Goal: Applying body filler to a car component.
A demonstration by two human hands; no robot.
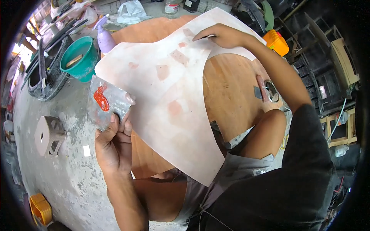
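My left hand (112, 144) grips a flat, shiny metallic plate (115, 101) by its lower edge, thumb on top. A glossy blob of red paste (101, 99) lies on that plate. A large curved white panel (154, 96) with pinkish patches rests before me, its near tip over my lap. My right hand (227, 35) reaches to the panel's far part, fingers closed together and pointing left against the surface. What those fingers may hold is hidden. A small bright red patch (182, 45) shows on the panel just left of the fingertips.
Under the panel is a round wooden board (231, 92), with an open tin (271, 91) at its right. A purple spray bottle (105, 36) and a green bucket (80, 57) stand at the far left. A plastic stool (49, 136) is on the left floor. A yellow container (276, 42) sits far right.
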